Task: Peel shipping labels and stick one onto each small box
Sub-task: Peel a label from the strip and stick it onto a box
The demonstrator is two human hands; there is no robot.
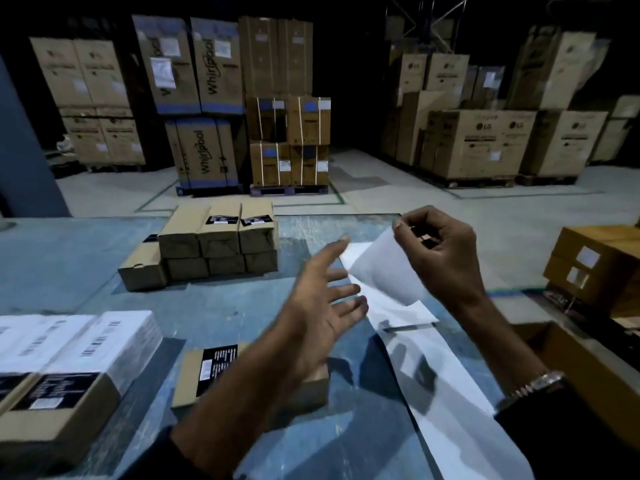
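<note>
A shipping label (pixel 384 268) was being peeled from the backing strip (pixel 446 386), its far corner pinched in the right hand (pixel 440 251). The left hand (pixel 322 306) was held spread wide, empty, beside it. The strip's long axis ran from far left to near right. Next, the label would probably need carrying to the small box (pixel 249 379) near the left forearm.
</note>
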